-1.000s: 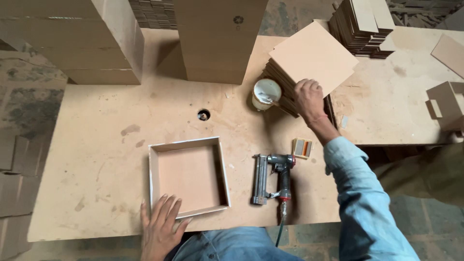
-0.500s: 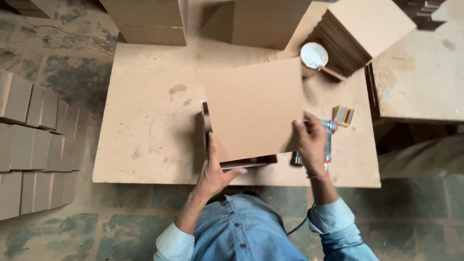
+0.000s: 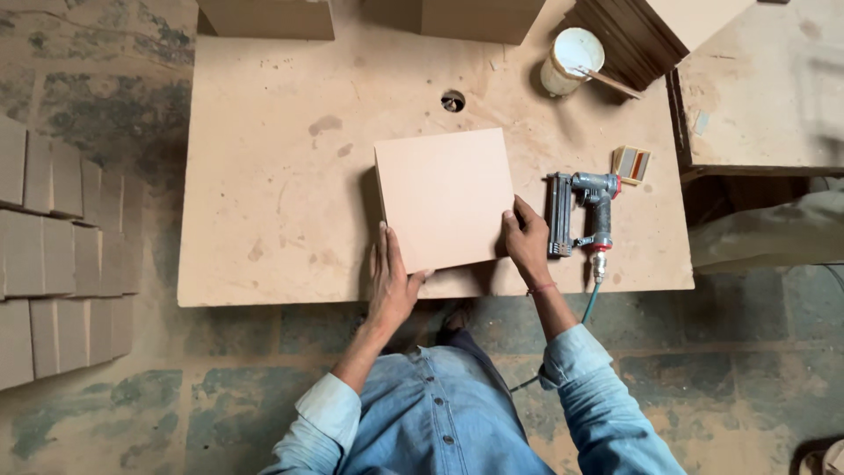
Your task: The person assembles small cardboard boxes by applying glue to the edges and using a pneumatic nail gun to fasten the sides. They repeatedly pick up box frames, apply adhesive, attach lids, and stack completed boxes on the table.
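Observation:
A square fibreboard panel [image 3: 444, 198] lies flat on top of the shallow box frame on the worktable [image 3: 272, 202], hiding the frame almost fully. My left hand [image 3: 391, 286] presses against the panel's near left corner, thumb on its front edge. My right hand [image 3: 526, 239] grips the panel's right edge near the front corner. A grey nail gun [image 3: 582, 211] with a red fitting lies just right of my right hand.
A white glue pot [image 3: 570, 60] with a stick stands at the back right beside a stack of cut boards [image 3: 651, 31]. A small strip of nails [image 3: 630, 164] lies near the gun. Finished boxes [image 3: 53, 246] are piled on the floor at left. A hole [image 3: 453, 100] pierces the tabletop.
The panel, taken from the stack by my right hand, has been lowered flat onto the open box frame. Both hands now rest at its front corners.

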